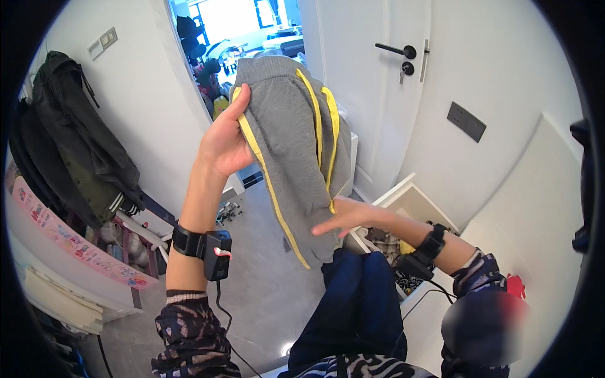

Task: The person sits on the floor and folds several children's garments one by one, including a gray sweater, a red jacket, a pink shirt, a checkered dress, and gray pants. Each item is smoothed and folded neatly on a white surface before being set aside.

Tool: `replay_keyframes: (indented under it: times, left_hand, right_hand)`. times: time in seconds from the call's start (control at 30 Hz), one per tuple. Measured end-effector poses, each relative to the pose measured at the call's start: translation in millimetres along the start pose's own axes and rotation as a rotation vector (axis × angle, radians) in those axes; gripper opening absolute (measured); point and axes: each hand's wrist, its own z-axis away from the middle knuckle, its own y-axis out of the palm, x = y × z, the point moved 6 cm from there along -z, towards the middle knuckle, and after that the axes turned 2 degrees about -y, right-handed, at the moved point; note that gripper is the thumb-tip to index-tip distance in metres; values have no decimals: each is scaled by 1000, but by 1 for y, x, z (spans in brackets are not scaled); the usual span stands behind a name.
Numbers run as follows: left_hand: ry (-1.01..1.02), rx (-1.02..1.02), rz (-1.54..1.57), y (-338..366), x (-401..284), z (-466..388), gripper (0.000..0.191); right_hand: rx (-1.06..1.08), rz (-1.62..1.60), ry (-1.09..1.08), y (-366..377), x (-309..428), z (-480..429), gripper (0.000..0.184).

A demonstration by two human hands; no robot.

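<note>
Grey sweatpants (288,123) with a ribbed waistband, yellow drawstrings and a yellow stripe down the side hang in front of me. My left hand (231,134) grips them at the left side just below the waistband, thumb in front and the fingers hidden behind the cloth. Against the lower part of the fabric, near the drawstring's end, lies my right hand (342,215) with its thumb spread from the other fingers. Part of that hand is blurred or covered, and I see nothing clearly clasped in it.
An open drawer (401,198) holding clothes stands at my right, beside my knees. Dark jackets (85,127) hang at left above a pink patterned strip (80,241). Small items (230,211) lie on the floor. Ahead is a white door (368,94). Cables trail from both wrist devices.
</note>
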Motion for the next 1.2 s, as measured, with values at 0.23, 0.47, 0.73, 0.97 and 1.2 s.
replay_keyframes:
  times: [0.23, 0.47, 0.73, 0.97, 1.2]
  left_hand:
    - [81, -555, -13, -102, 23, 42, 47]
    - [-804, -774, 374, -123, 193, 113, 89]
    - [-329, -585, 527, -120, 235, 112, 46]
    - [-834, -1069, 236, -172, 280, 258, 39]
    - [-1336, -1332, -23, -204, 299, 367, 49]
  right_hand:
    - [-303, -509, -100, -21, -23, -8, 33]
    - [-308, -327, -384, -23, -20, -21, 25]
    - [-10, 172, -474, 54, -45, -8, 33]
    - [178, 141, -125, 51, -114, 3, 42]
    - [93, 18, 18, 19, -186, 15, 29]
